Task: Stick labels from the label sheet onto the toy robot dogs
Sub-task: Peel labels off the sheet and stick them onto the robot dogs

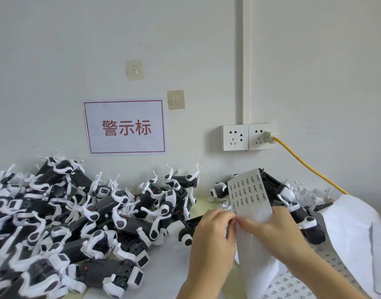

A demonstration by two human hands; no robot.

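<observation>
A long white label sheet [249, 195] with rows of small black-printed labels stands up in front of me, its top leaning on a black-and-white toy robot dog [275, 186]. My left hand [211, 236] pinches the sheet's left edge. My right hand [269, 229] lies over the sheet, its fingertips meeting the left hand's at that edge. A big heap of toy robot dogs [62, 223] lies on their backs and sides across the left half of the table. One dog [185, 229] lies just left of my left hand.
More label sheets [288, 285] lie under my right forearm, and loose white paper [353, 229] is draped at the right. A yellow cable [310, 167] runs from the wall socket [260, 136] down to the right. A sign [125, 127] hangs on the wall.
</observation>
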